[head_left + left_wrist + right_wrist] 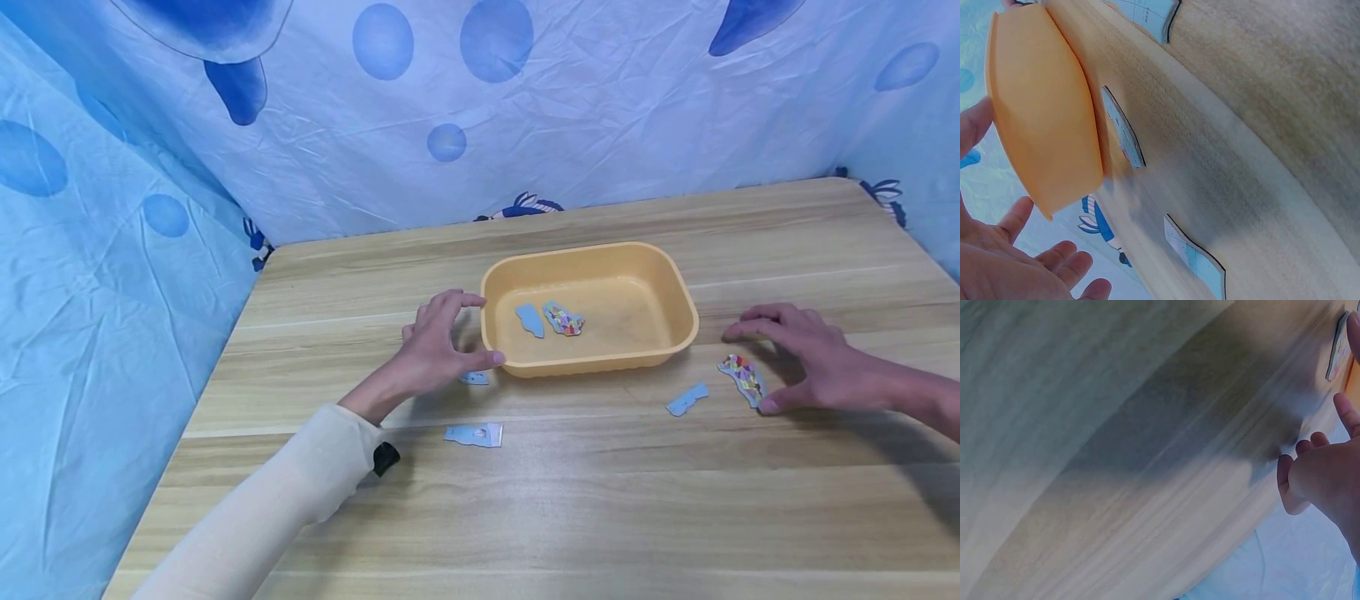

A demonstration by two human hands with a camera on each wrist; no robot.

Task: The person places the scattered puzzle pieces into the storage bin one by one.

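Note:
My left hand (pixel 435 346) is at the left end of a yellow-orange plastic basin (pixel 585 364), thumb and index finger spread and touching its rim; the other fingers (pixel 1072 269) are off it. Inside the basin lie a plain blue puzzle piece (pixel 530 320) and a multicoloured one (pixel 562 320). My right hand (pixel 817 362) hovers over the table on the right, fingers apart. Its thumb tip is at the lower end of a multicoloured puzzle piece (pixel 741 379), whether touching I cannot tell. In the right wrist view that piece (pixel 1338 347) shows only partly beside the hand.
A small blue piece (pixel 687 399) lies between the basin and the right hand. Two more blue pieces (pixel 474 435) lie near the left hand, one partly hidden by it. The wooden table (pixel 600 508) ends at a blue patterned cloth (pixel 600 125).

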